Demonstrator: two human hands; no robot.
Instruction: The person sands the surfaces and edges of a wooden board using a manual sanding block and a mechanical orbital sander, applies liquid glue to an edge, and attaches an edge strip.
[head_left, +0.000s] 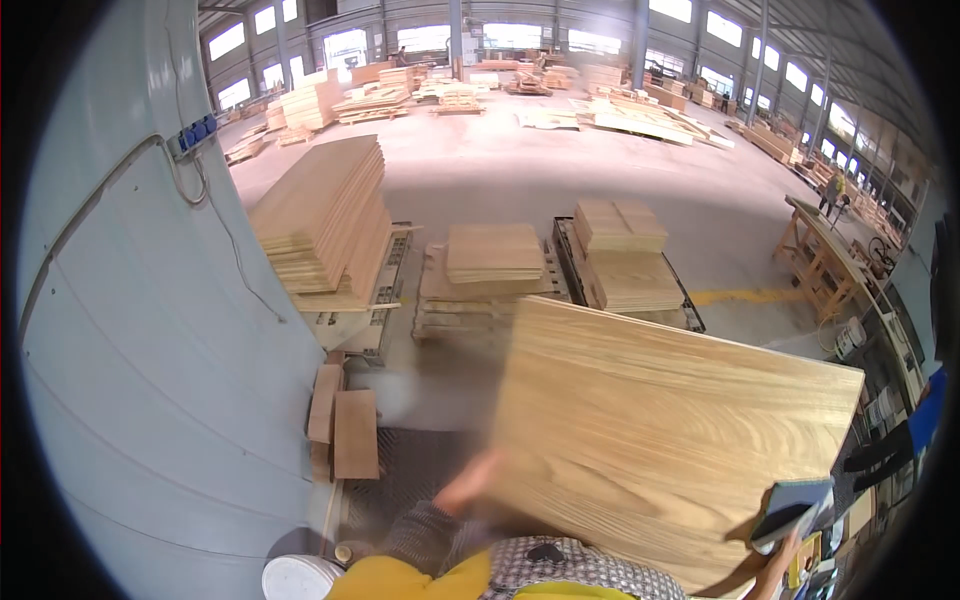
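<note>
A large wood-grained panel (667, 427) is held up, tilted, before me. My left hand (474, 480) is at its left edge, blurred, with the fingers partly hidden behind the panel. My right hand (784, 559), near the panel's lower right corner, is closed on a flat blue-grey block (793, 510) with a dark face, which looks like a sanding block. The block lies over the panel's right part; whether it touches the face I cannot tell.
Stacked panels (330, 217) stand at the left, with lower stacks (495, 251) (630, 277) on pallets ahead. A pale metal wall (150, 337) is close at left, a white bucket (300, 577) at its foot. Another person's blue garment (928, 409) shows at far right, near a wooden workbench (825, 240).
</note>
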